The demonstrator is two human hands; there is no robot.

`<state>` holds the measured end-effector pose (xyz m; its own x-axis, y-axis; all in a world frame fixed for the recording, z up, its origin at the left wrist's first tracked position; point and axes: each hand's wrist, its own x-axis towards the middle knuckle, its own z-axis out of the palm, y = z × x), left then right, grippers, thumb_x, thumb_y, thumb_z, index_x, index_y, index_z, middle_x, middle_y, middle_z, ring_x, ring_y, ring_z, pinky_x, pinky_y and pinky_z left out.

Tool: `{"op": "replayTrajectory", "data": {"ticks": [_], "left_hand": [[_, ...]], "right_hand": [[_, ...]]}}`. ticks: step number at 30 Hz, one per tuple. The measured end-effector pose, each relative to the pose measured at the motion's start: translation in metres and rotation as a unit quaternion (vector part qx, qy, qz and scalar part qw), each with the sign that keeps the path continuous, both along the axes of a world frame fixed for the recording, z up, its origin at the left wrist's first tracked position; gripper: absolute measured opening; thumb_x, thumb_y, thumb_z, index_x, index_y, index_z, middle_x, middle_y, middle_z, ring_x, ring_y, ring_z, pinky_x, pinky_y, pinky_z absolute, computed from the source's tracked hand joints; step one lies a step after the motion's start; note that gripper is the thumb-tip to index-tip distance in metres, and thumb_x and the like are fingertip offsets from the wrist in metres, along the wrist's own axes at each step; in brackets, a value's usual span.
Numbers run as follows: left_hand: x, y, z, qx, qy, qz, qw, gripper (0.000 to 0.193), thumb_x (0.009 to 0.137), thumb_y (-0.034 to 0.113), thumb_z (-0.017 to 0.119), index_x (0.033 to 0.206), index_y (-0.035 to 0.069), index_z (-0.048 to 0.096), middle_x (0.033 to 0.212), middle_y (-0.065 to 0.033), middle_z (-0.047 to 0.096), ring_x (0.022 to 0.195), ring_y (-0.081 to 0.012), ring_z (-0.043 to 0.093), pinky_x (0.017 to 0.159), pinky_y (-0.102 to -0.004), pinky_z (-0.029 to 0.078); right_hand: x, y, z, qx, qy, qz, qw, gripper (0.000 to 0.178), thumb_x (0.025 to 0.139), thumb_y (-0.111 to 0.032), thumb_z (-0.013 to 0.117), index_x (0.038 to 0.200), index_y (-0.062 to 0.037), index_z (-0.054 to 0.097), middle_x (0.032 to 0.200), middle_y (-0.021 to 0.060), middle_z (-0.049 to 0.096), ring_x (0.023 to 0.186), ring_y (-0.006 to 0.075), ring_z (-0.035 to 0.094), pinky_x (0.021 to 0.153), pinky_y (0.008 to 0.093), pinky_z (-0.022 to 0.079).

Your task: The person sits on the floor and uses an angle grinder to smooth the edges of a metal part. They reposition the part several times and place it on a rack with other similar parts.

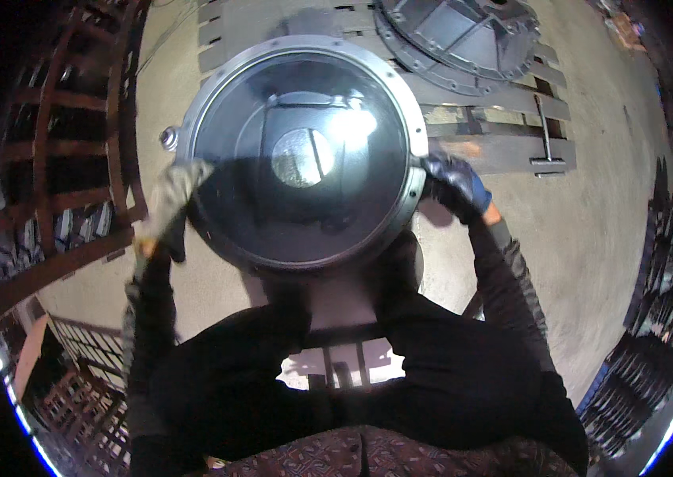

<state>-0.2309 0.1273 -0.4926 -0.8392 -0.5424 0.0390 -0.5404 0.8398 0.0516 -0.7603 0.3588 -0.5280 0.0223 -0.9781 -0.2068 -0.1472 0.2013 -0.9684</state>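
A large round metal housing (352, 219) is in front of me, its wide bowl facing up. It has a pale bolt-hole flange, a dark smooth inside and a round hole in the middle, through which bright light shows. My left hand (171, 195), in a light glove, is closed on the left edge of its rim. On the opposite edge, my right hand (456, 184), in a dark glove with a blue cuff, has its fingers wrapped round the flange. Both palms and the underside of the housing are hidden. A small round fitting (169, 138) sticks out above my left hand.
Beyond the housing lies a worn wooden pallet (495, 147). Ribbed metal castings (464, 40) are stacked on its far part, and a T-shaped metal tool (545, 143) lies across its right end. Brown metal racks (42, 151) stand at left; dark stacked parts (658, 318) line the right.
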Motion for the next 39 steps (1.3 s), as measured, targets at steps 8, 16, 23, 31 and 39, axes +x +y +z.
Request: {"op": "replayTrajectory", "data": {"ticks": [8, 16, 23, 31, 39], "left_hand": [[-0.133, -0.145, 0.027, 0.03, 0.048, 0.092, 0.994, 0.053, 0.089, 0.024, 0.064, 0.142, 0.02, 0.058, 0.121, -0.009, 0.066, 0.105, -0.0232, 0.069, 0.088, -0.0365, 0.057], [-0.12, 0.001, 0.068, 0.246, 0.071, 0.188, 0.948, 0.061, 0.084, 0.057, 0.08, 0.132, 0.019, 0.076, 0.117, -0.0166, 0.078, 0.102, -0.0321, 0.077, 0.095, -0.0389, 0.059], [-0.058, 0.026, 0.049, -0.002, 0.093, -0.185, 0.978, 0.037, 0.103, 0.029, 0.065, 0.137, 0.019, 0.073, 0.138, -0.0082, 0.073, 0.131, -0.0322, 0.065, 0.11, -0.0426, 0.051], [-0.09, 0.047, 0.022, 0.104, 0.042, -0.103, 0.988, 0.062, 0.096, 0.055, 0.069, 0.15, 0.025, 0.063, 0.145, -0.0134, 0.066, 0.137, -0.0349, 0.059, 0.115, -0.0496, 0.046], [-0.092, 0.061, 0.03, 0.054, 0.08, -0.135, 0.986, 0.072, 0.094, 0.065, 0.066, 0.151, 0.021, 0.061, 0.153, -0.0175, 0.059, 0.143, -0.0375, 0.053, 0.121, -0.0497, 0.039]], "right_hand": [[0.104, 0.07, -0.035, 0.077, -0.136, 0.077, 0.985, 0.035, 0.108, -0.026, 0.063, 0.13, 0.0004, 0.069, 0.127, 0.015, 0.072, 0.106, 0.0238, 0.071, 0.097, 0.0373, 0.057], [0.088, 0.024, 0.014, 0.124, -0.249, -0.107, 0.954, 0.052, 0.114, -0.04, 0.048, 0.143, 0.002, 0.056, 0.122, 0.0177, 0.074, 0.1, 0.0259, 0.074, 0.089, 0.0392, 0.061], [0.102, -0.027, 0.019, -0.04, 0.02, -0.13, 0.99, 0.041, 0.115, -0.034, 0.048, 0.105, -0.0005, 0.069, 0.079, 0.0085, 0.073, 0.071, 0.0168, 0.072, 0.071, 0.0332, 0.06], [0.06, -0.088, 0.015, 0.074, -0.11, -0.3, 0.945, 0.032, 0.108, -0.032, 0.061, 0.116, -0.0027, 0.073, 0.084, 0.006, 0.073, 0.068, 0.0145, 0.071, 0.062, 0.0295, 0.057], [0.015, 0.076, -0.032, -0.019, 0.31, -0.176, 0.934, 0.039, 0.109, -0.026, 0.058, 0.136, 0.0017, 0.067, 0.119, 0.0144, 0.077, 0.095, 0.0207, 0.076, 0.084, 0.0334, 0.062]]}}
